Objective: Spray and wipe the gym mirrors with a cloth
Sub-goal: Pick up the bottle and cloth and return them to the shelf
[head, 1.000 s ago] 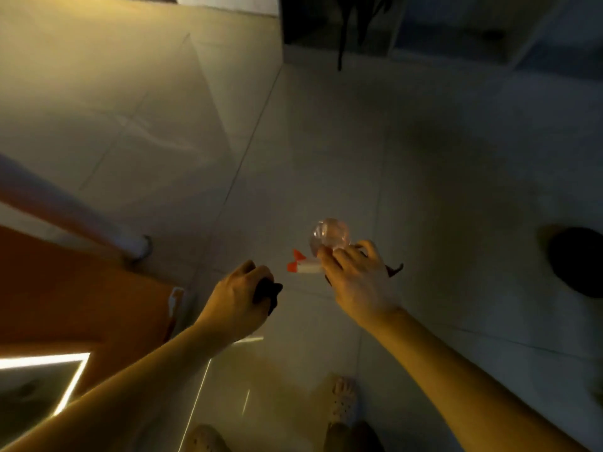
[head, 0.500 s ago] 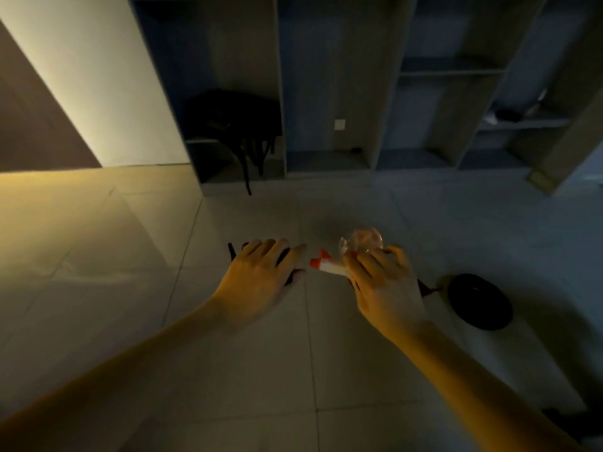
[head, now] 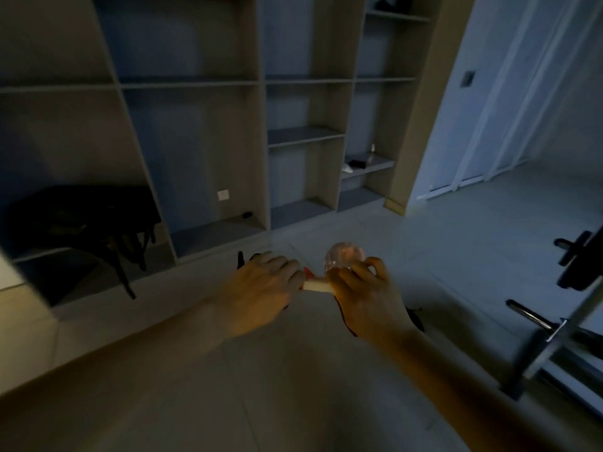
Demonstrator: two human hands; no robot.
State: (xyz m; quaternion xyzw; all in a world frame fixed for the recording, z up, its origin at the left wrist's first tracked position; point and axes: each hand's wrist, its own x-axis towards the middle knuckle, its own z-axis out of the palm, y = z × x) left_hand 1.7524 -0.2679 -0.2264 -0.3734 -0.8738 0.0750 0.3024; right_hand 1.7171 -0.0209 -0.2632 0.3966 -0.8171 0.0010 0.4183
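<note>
Closer now, the left hand point(head: 261, 290) has reached the spray bottle point(head: 342, 257), fingertips point(head: 292, 269) touching its white nozzle point(head: 318, 285), dark cloth point(head: 240, 260) in its grip. The right hand point(head: 368, 305) clasps the bottle above the tiled floor point(head: 293, 402).

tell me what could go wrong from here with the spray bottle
The nozzle of the spray bottle in the right hand points into the left hand; a squeeze now would likely wet fingers, not the dark cloth. The room is dim, and metal gym equipment stands close on the right: a possible bump.
</note>
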